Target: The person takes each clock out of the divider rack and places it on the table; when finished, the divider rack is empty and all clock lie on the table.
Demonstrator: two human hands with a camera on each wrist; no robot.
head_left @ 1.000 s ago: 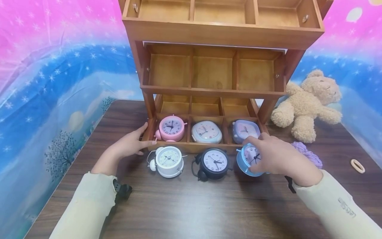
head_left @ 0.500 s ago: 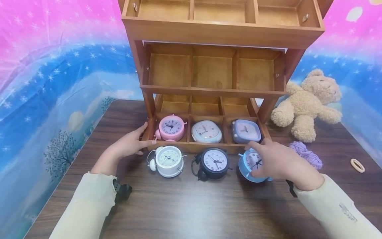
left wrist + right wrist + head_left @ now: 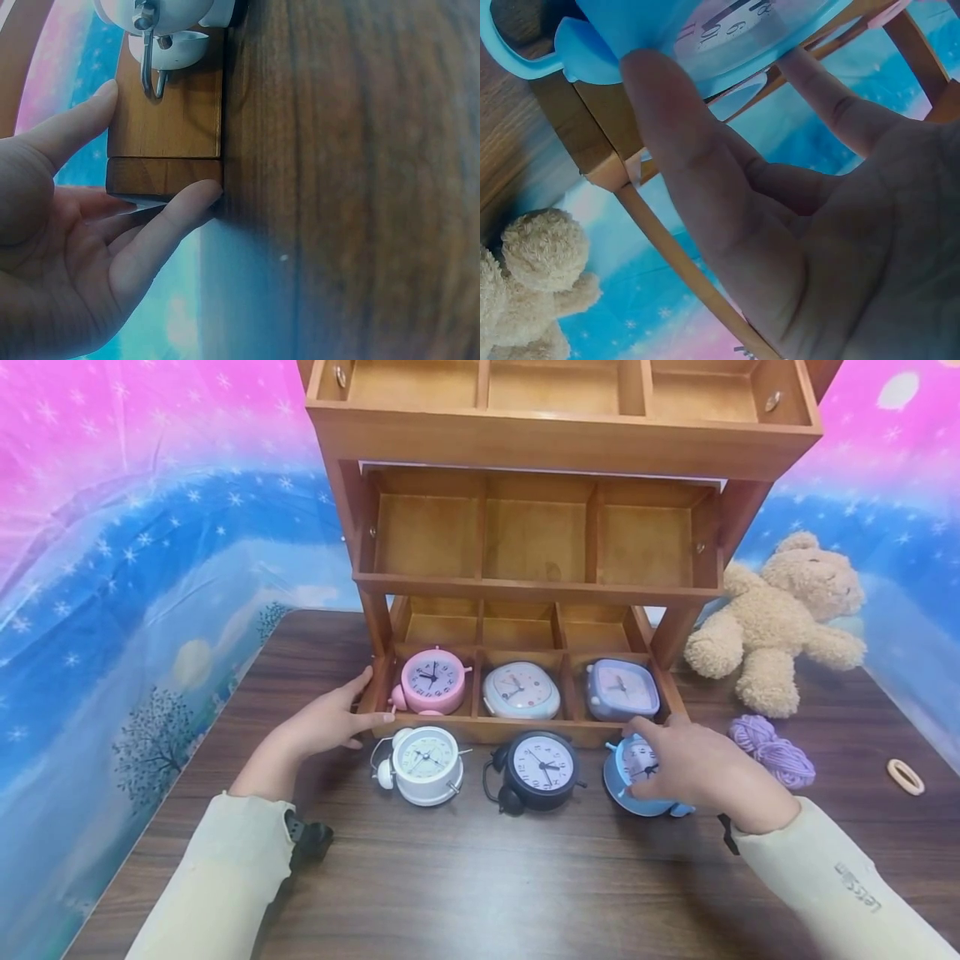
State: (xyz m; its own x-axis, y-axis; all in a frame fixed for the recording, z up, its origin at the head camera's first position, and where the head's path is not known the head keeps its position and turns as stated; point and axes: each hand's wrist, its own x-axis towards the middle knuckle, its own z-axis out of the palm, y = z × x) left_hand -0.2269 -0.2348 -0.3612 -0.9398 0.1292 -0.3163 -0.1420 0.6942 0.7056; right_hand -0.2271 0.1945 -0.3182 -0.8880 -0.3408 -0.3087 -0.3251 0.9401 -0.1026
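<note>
My left hand grips the lower left corner of a wooden shelf, its thumb at the front edge and fingers round the end. With thumb and fingers, my right hand pinches a light blue twin-bell alarm clock on the table before the shelf; it partly covers the dial. To its left are a black alarm clock and a white one in the same row. In the lowest compartments sit a pink alarm clock, a pale blue rounded clock and a lavender square clock.
A teddy bear leans at the shelf's right. Purple yarn lies beyond my right hand, with a pale oval ring farther right. The brown table runs in front; a patterned cloth hangs behind.
The blue alarm clock has shifted slightly right and toward the front with my right hand. My left hand stays at the shelf corner.
</note>
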